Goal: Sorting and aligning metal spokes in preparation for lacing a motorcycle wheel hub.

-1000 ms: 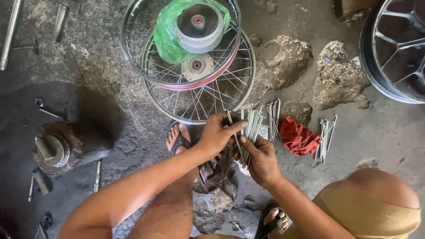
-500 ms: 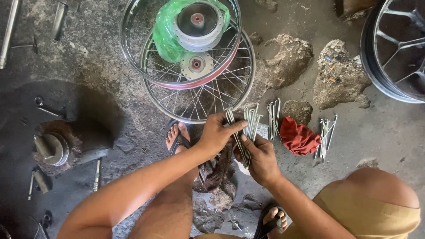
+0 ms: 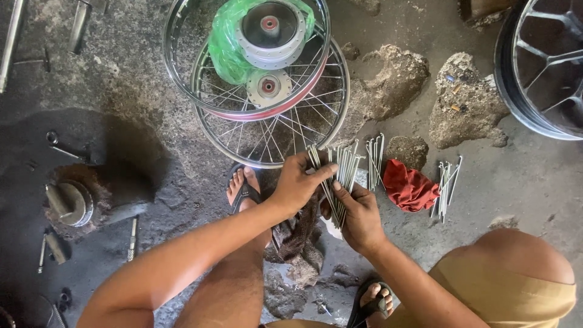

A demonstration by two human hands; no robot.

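Observation:
My right hand (image 3: pixel 359 215) grips the lower end of a bundle of thin metal spokes (image 3: pixel 343 173), which fan upward. My left hand (image 3: pixel 297 182) pinches spokes at the left side of the same bundle, thumb and fingers closed on them. Just beyond the hands lies a spoked wheel (image 3: pixel 273 124) flat on the floor, with a second bare rim (image 3: pixel 243 61) resting over it. A hub in a green plastic bag (image 3: pixel 261 33) sits inside that rim. More loose spokes (image 3: pixel 446 185) lie to the right.
A red rag (image 3: pixel 408 187) lies beside the bundle. A dark cast wheel (image 3: pixel 546 67) is at the top right. Metal parts and tools (image 3: pixel 67 203) sit on the oily floor at left. My sandalled feet (image 3: pixel 243 188) and a dark cloth (image 3: pixel 300 234) are below the hands.
The hands stay nearly in place. My left hand's fingers have shifted slightly on the spokes at the bundle's left side.

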